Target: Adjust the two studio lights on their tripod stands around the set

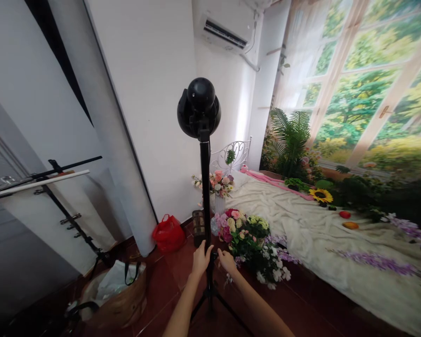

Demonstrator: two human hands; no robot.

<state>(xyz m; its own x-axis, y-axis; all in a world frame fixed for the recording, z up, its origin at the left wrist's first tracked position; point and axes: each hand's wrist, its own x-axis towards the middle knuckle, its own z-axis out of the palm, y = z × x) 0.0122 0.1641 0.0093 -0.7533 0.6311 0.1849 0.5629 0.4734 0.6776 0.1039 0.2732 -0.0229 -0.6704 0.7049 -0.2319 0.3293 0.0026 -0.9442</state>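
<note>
A black stand rises upright in the middle of the head view, with a round black lamp-like head on top and spread tripod legs below. My left hand is closed around the pole from its left side, low down. On the right side, my right hand has its fingers pressed together at a small black knob on the pole. The fingertips partly hide the knob.
A bed with a cream blanket is on the right, flower bunches beside it. Left of the stand are a red bag and a woven bag. Another black stand leans farther left.
</note>
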